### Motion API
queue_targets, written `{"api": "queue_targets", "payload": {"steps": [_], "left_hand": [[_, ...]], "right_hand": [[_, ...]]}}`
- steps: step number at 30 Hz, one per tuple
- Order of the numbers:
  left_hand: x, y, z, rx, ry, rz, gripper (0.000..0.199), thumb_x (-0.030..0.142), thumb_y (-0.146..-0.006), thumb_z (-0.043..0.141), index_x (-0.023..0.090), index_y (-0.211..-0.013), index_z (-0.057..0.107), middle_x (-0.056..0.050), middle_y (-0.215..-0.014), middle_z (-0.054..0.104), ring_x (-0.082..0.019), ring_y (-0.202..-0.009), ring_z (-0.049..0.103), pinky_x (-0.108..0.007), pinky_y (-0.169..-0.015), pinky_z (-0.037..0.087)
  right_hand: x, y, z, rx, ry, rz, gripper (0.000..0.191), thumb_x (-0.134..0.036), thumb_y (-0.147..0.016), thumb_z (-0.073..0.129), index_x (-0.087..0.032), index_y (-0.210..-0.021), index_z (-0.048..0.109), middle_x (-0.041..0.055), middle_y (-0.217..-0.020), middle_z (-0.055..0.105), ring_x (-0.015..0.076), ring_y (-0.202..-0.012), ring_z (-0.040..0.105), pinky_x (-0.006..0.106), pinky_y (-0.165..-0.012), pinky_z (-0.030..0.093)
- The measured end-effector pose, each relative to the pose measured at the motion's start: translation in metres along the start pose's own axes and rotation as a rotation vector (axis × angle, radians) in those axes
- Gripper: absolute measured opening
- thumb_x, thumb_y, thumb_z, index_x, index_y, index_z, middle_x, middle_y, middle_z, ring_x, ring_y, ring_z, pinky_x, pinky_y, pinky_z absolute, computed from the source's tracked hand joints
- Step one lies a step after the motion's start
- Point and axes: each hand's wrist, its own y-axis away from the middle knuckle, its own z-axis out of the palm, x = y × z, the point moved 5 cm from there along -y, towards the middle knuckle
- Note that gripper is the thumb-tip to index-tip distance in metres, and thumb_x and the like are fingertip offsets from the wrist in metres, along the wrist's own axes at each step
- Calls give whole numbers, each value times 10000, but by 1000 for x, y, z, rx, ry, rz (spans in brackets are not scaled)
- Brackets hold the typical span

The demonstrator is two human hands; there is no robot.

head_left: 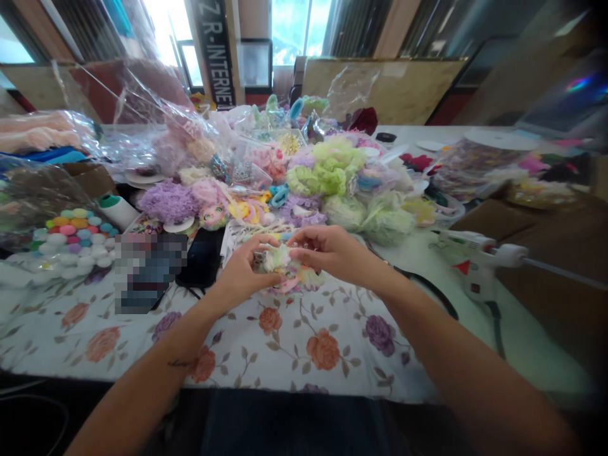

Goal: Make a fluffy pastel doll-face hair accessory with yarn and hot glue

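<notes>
In the head view, a small ruffled craft piece in pale green and white, with pink and yellow parts below, sits between my hands just over the flowered cloth. My left hand grips its left side, thumb underneath and fingers over the top. From the right, my right hand pinches the upper edge with thumb and forefinger. My fingers cover part of the piece, so its full shape is hidden. Behind it lie thin pale sticks or cords, partly covered by my hands.
A hot glue gun lies at right, its cable running forward. At left are a dark phone, a blurred-out item, a bag of pompoms and a thread spool. Lace and ribbon bundles heap up behind.
</notes>
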Motion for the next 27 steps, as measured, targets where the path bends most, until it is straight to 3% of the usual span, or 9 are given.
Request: {"api": "queue_targets", "payload": {"steps": [5, 10, 14, 17, 27], "left_hand": [[0, -2, -1, 34, -63, 72, 431, 226, -612, 804, 223, -1001, 617, -29, -1086, 612, -137, -833, 567, -221, -650, 435], [-1, -2, -2, 31, -30, 30, 494, 271, -607, 817, 224, -1058, 621, -27, -1036, 621, -91, -674, 514, -212, -584, 428], [-1, -1, -3, 43, -43, 40, 494, 281, -606, 820, 229, -1064, 642, -18, -1036, 621, -46, -565, 403, -192, -485, 350], [-2, -1, -2, 31, -2, 18, 496, 278, -605, 821, 223, -1064, 641, 7, -923, 611, -36, -524, 362, -194, -459, 327], [-1, -2, 2, 1, 93, -19, 523, 276, -589, 834, 211, -1066, 631, 25, -815, 615, -59, -553, 454, -191, -471, 372]], "right_hand": [[-3, -3, -1, 111, 83, 5, 227, -328, -867, 565, -148, -757, 650, -16, -562, 524, 106, -527, 447, 250, -526, 321], [-4, -5, 3, 139, 165, -63, 171, -264, -866, 549, -166, -742, 616, -25, -580, 523, 102, -540, 435, 242, -557, 331], [-5, -3, 4, 160, 244, -127, 161, -233, -880, 526, -172, -758, 612, -2, -669, 568, 114, -594, 463, 247, -598, 342], [-7, -2, 6, 162, 249, -170, 152, -214, -884, 525, -169, -772, 618, 11, -708, 590, 125, -636, 493, 250, -627, 355], [-2, 0, 4, 141, 149, -119, 158, -272, -879, 546, -173, -786, 625, -22, -629, 532, 105, -574, 444, 239, -573, 331]]}}
